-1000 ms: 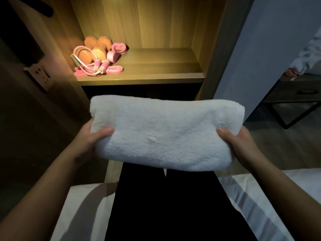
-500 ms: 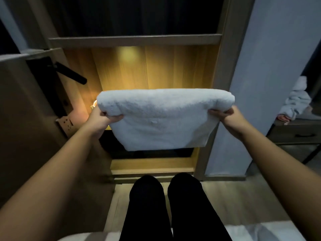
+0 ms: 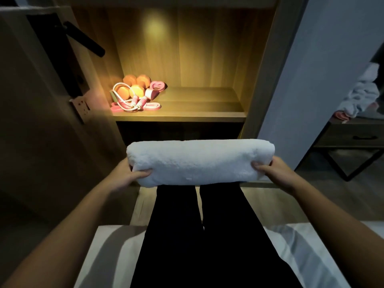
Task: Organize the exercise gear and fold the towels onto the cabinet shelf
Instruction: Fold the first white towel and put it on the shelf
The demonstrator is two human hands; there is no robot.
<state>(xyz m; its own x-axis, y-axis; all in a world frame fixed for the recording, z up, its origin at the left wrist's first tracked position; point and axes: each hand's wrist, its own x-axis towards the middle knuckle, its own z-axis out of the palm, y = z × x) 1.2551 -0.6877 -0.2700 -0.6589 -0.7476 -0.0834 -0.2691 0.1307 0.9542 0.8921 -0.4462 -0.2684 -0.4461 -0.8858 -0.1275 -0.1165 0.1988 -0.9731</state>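
Observation:
A folded white towel (image 3: 199, 161) is held level in front of me, below the lit cabinet shelf (image 3: 182, 116). My left hand (image 3: 126, 175) grips its left end, thumb on top. My right hand (image 3: 274, 173) grips its right end the same way. On the shelf's left side lies the exercise gear (image 3: 135, 95): orange dumbbells, a pink and white jump rope, a pink hand gripper and a pink band. The shelf's right half is bare wood.
An open cabinet door (image 3: 41, 100) with a black handle (image 3: 85, 39) stands at the left. A grey wall panel (image 3: 315, 80) rises at the right, with crumpled cloth (image 3: 361, 96) on a side table (image 3: 353, 138) beyond. My black-trousered legs (image 3: 199, 235) rest on a white bed (image 3: 104, 256).
The towel was raised up in front of the shelf half a second ago; now it hangs lower, under the shelf edge, and the view has tilted down again. Both hands keep their hold.

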